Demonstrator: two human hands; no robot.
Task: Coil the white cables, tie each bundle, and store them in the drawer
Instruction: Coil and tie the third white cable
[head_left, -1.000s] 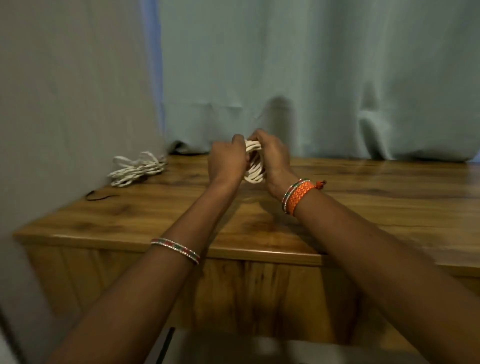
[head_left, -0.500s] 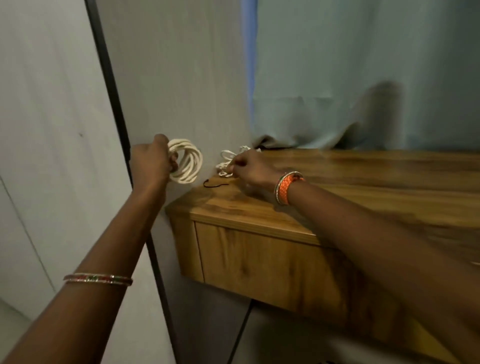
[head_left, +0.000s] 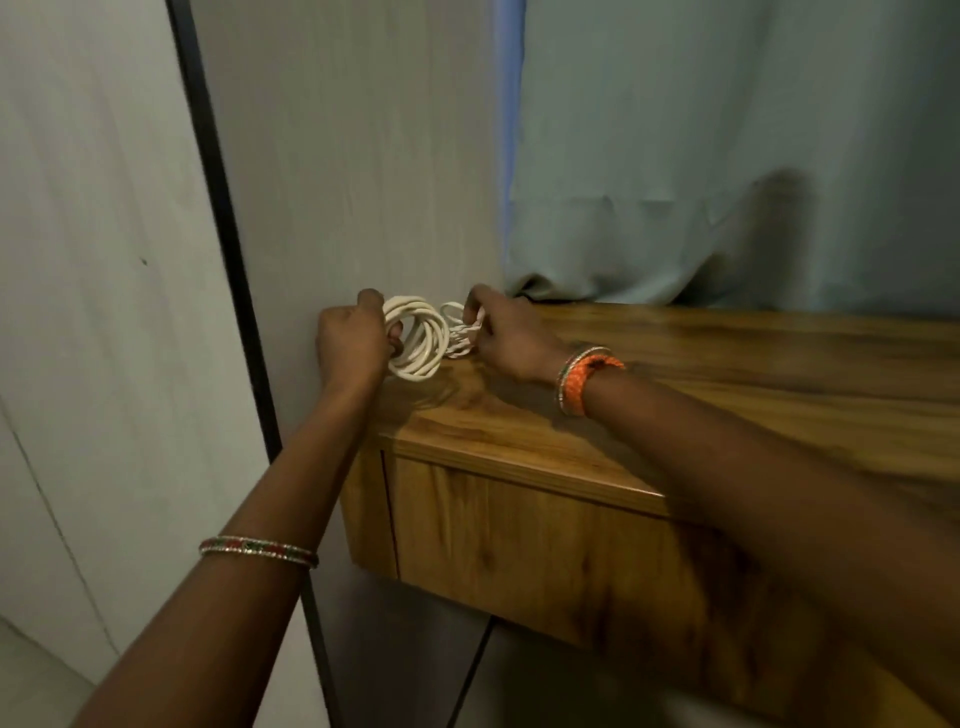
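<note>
Far left there is only a pale wall panel (head_left: 104, 260) with a dark vertical strip (head_left: 223, 234) running down it. Next comes the person's left hand (head_left: 353, 345), held at the left end of the wooden surface (head_left: 727, 374). Its fingers are curled through and around a coiled white cable (head_left: 418, 338), a neat ring of several loops, gripped at the ring's left side so the rest hangs free just above the wood or barely touching it; I cannot tell which.

Just beside the coil, on its right, sits a second white cable bundle (head_left: 460, 338), looser and more tangled, lying at the back corner of the surface near the wall. The right hand (head_left: 511, 338), with an orange wristband (head_left: 587, 376) behind it, has its fingers closed on that bundle, pinching its upper strands.

Both cables look light and springy: soft enough to bend, stiff enough that the loops will try to open if the grip slackens. The sheath looks smooth, so I would judge a hold across all the loops at once safest, not on one strand. The tangled bundle seems likelier to snag or trail an end when lifted.

Under the surface, the wooden drawer front (head_left: 545, 545) looks shut, so nothing inside it can be seen, and neither cable is stored yet. Behind, to the right, a pale curtain (head_left: 727, 156) hangs down to the wood.
</note>
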